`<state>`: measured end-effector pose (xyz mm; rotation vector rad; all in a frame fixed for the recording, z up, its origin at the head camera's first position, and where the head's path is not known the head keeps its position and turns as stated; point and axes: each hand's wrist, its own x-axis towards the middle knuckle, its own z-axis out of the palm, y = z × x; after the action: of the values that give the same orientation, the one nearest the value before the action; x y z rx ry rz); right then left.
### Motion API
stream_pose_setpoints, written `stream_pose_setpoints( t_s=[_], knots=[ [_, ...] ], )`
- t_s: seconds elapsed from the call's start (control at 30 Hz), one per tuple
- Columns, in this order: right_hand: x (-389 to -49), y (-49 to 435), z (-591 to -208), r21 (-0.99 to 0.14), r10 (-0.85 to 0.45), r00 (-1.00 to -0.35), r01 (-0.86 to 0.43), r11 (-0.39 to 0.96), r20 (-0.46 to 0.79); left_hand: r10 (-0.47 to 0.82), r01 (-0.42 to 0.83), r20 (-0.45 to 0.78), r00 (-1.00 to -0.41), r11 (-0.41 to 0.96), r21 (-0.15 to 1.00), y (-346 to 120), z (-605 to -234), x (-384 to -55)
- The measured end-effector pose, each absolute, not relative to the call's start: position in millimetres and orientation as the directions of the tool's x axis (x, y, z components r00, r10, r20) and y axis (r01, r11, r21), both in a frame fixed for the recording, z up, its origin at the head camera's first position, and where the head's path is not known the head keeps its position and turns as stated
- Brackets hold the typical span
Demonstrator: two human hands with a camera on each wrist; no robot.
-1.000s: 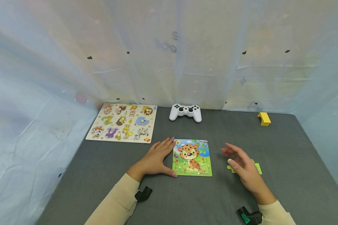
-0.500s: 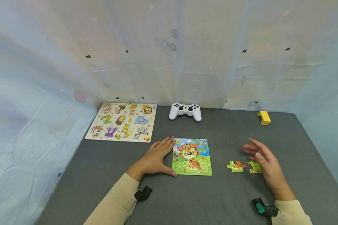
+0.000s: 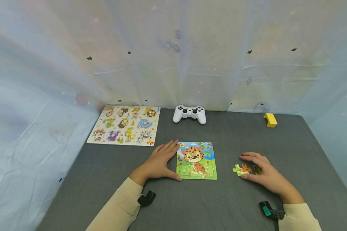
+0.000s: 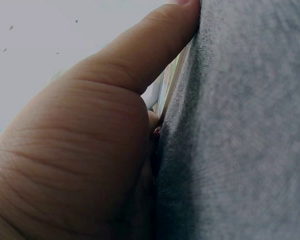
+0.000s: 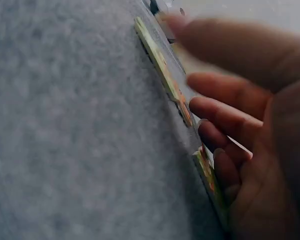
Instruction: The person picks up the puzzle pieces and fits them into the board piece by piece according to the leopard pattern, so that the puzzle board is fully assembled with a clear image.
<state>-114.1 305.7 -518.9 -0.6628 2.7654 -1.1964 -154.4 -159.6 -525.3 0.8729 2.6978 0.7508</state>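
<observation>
In the head view a square leopard jigsaw puzzle [image 3: 196,161] lies on the grey table. My left hand [image 3: 158,164] is spread flat along its left side, fingertips at the upper left corner and thumb at the lower left. To the right lie two loose jigsaw pieces: one green and orange piece [image 3: 242,169] on the left, and another piece [image 3: 257,169] partly hidden by my right hand [image 3: 267,173]. This hand hovers low over them, thumb and fingers apart on either side of the left piece. The right wrist view shows both pieces [image 5: 160,62] flat on the cloth, none held.
A white game controller [image 3: 189,114] lies at the back middle. At the back left is a wooden animal puzzle board [image 3: 133,125]. A yellow arch block [image 3: 270,120] sits at the back right. Behind the table hangs a pale curtain [image 3: 208,57].
My right hand moved right, uncovering both loose pieces, then reached back left and lower, thumb now beside the left piece. My left hand stays at the leopard puzzle.
</observation>
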Motion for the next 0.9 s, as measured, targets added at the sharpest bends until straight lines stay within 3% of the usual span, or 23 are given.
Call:
stream_pose_setpoints(
  t_s=[0.57, 0.9],
  knots=[
    [-110.2, 290.4, -512.2, -0.623, -0.430, -0.891, -0.420, 0.660, 0.146, 0.600, 0.496, -0.029, -0.800, 0.687, 0.531, -159.4, -522.0, -153.0],
    [-109.2, 276.6, -512.8, -0.620, -0.341, -0.911, -0.407, 0.670, 0.230, 0.601, 0.498, -0.013, -0.799, 0.674, 0.546, -160.5, -526.8, -154.1]
  ],
)
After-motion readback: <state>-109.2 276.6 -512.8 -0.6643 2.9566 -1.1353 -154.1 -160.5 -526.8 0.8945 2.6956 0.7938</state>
